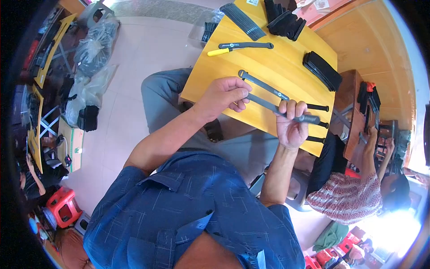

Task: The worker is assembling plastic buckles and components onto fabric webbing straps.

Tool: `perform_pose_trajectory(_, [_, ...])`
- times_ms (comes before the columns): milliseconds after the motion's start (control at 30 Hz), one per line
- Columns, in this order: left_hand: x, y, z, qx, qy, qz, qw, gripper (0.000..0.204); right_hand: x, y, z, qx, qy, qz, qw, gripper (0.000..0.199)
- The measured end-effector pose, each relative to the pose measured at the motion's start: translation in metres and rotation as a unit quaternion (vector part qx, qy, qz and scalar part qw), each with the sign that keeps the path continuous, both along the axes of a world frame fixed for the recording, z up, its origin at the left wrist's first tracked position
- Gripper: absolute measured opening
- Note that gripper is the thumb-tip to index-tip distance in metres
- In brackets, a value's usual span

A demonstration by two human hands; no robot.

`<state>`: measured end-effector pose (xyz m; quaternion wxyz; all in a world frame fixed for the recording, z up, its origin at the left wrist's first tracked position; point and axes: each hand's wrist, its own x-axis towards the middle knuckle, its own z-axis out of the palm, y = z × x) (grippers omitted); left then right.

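A dark grey strap is stretched between my hands above the near side of the yellow table. My left hand pinches one end between thumb and fingers. My right hand is closed around the strap farther right, and a thicker dark end sticks out past its fingers. Just beyond my hands, a flat grey strap with a looped end lies on the table. To the right, black strap ends reach toward the table edge; my right hand partly hides that area.
Farther back lie another looped strap, a yellow-handled tool, a bundle of grey straps and a black pile. A black stack sits at the right edge. Another person in patterned clothing works at right. Plastic bags stand left.
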<state>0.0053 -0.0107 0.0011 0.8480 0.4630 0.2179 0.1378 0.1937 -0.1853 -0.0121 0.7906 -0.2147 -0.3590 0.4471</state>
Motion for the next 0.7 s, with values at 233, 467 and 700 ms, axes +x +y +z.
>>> perform_pose_trajectory(233, [-0.001, 0.000, -0.006, 0.166, 0.035, 0.051, 0.984, 0.022, -0.010, -0.018, -0.012, -0.097, 0.153, -0.055, 0.982, 0.088])
perform_pose_trajectory(467, [0.002, 0.002, -0.026, 0.214, 0.061, 0.073, 0.972, 0.016, -0.010, -0.038, -0.024, -0.444, -0.063, -0.219, 0.867, 0.020])
perform_pose_trajectory(700, [0.002, 0.019, -0.033, 0.237, 0.142, 0.004, 0.961, 0.015, 0.002, -0.034, -0.023, -0.482, -0.191, -0.245, 0.819, 0.011])
